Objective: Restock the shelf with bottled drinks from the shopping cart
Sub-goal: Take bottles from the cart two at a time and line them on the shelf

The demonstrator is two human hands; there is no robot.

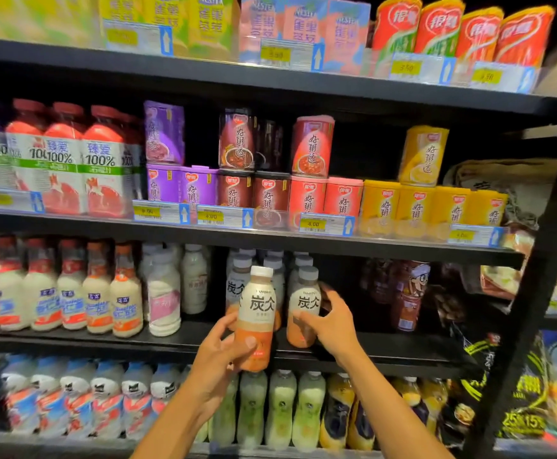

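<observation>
While the right hand (331, 321) clasps a shelved bottle (304, 303), likely making room, the left hand (216, 357) grips a second bottle (256, 313).

1 head-worn view, close, facing the drink shelves (270, 341) head-on.

"100%" on juice bottles (100, 160); "4.00" tag (313, 224)
</observation>
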